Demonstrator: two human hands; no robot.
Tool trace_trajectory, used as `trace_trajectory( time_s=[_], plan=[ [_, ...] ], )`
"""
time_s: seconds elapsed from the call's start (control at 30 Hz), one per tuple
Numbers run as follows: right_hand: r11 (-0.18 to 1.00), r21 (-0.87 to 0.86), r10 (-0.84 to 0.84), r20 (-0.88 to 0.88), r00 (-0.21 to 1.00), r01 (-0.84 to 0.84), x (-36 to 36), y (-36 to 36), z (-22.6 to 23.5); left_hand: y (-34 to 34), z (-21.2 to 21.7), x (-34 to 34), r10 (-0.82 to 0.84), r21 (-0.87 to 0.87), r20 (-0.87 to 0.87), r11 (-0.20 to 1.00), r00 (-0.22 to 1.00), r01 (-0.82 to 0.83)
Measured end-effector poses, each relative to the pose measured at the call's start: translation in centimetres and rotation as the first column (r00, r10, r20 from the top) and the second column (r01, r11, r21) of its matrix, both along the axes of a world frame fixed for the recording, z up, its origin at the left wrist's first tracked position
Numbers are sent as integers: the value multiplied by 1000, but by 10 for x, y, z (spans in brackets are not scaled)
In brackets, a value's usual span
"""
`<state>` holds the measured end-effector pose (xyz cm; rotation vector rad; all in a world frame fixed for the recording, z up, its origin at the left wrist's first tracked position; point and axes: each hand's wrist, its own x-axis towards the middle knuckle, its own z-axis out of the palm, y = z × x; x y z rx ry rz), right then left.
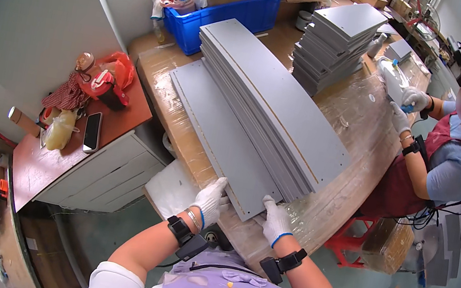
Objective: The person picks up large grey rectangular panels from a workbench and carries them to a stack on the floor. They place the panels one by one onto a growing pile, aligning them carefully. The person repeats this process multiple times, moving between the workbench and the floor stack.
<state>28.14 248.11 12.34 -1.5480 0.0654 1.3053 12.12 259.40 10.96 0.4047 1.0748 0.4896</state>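
Observation:
A long grey board (216, 135) lies on the wrapped worktable, its near end reaching over the table's front edge. My left hand (209, 203), in a white glove, is closed on the board's left edge near that end. Gloved likewise, my right hand (277, 220) grips the near right corner with the thumb on top; its other fingers are mostly hidden. Right beside the board, and partly against it, rises a stack of similar long grey panels (274, 99) with a narrow groove along the top one.
Shorter grey panels (348, 23) are piled at the back, near a blue crate (220, 20). A co-worker (450, 144) in gloves handles a white object (392, 79) at the table's right side. Left stands a red-topped cabinet (119, 119) with a phone (92, 132); a red stool (345, 242) is below right.

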Motion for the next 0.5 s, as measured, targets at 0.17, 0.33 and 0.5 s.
trace_trajectory(
  time_s=[0.17,0.33,0.5],
  plan=[
    [997,28,-66,-77,995,68,-3,2,-6,0,3,0,30,-43,-14,999,999,-31],
    [999,1,36,-1,999,-36,-10,-6,-24,-3,20,3,84,-23,-106,996,991,-87],
    [987,116,101,73,992,-109,0,-14,-27,-5,32,3,76,-32,-88,996,993,-79]
  ],
)
